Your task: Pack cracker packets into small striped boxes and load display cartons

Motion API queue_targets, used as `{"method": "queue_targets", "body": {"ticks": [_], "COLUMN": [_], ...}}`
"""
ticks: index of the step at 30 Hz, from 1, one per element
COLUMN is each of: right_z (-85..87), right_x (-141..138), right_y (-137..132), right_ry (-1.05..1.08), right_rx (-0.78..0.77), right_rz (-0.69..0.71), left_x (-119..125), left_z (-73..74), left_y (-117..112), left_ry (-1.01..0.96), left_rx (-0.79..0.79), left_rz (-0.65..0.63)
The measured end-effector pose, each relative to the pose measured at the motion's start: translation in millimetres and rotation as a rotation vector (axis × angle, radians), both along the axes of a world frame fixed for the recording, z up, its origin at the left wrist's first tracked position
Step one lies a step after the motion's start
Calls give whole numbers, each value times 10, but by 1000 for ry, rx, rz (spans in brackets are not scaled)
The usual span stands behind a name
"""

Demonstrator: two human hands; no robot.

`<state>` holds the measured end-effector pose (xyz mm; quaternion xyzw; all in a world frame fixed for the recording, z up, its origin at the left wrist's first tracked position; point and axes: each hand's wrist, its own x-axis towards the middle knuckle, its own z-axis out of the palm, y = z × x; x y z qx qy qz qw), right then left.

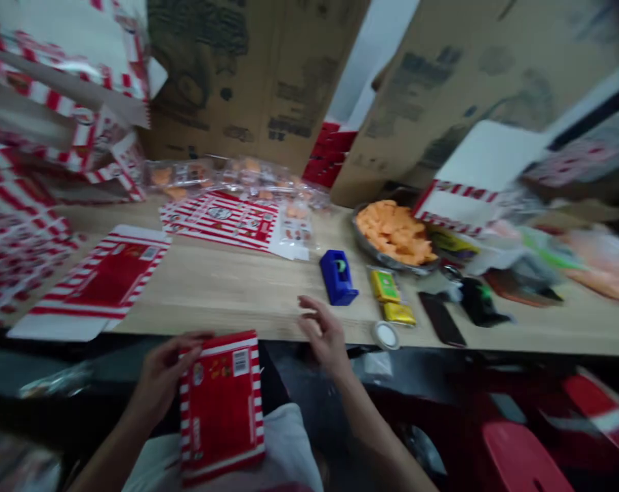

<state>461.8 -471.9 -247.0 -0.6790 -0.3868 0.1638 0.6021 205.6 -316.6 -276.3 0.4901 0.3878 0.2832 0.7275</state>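
Head view: holding a red-and-white carton (221, 406) by its left edge in the left hand (158, 376), fingers wrapped on it, over the lap just short of the table (227, 287). Right hand (326, 336) empty, fingers loosely spread, near the blue tape dispenser (339, 277). Likely light thin card, perhaps folded flat, hard to tell through the blur; easily creased, so best gripped at the edges.

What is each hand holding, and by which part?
The left hand grips the red striped box by its upper left edge; the right hand is open, holding nothing.
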Motion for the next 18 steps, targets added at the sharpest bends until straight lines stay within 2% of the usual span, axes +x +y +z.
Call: {"method": "queue_targets", "body": {"ticks": [2,3,4,6,9,14,18], "right_z": [82,110,123,99,-20,-214,-319], "right_x": [494,726,930,1219,1370,1265,1098], "right_y": [-136,-197,-244,-279,-212,-131,-242], "right_ry": [-120,-130,-111,-19,118,189,150], "right_rx": [-16,-40,-71,-137,-173,-29,110], "right_rz": [-393,-535,-605,-585,-485,-582,-637], "left_x": [34,60,88,139,190,244,301], "left_z": [-60,-76,-80,-60,-13,38,113], "left_y": [33,41,43,33,14,-11,25], "left_ry": [22,21,14,-8,5,46,47], "left_rx": [-108,-142,-161,-167,-170,-222,-184], "left_rz": [50,59,59,47,34,-27,9]}}
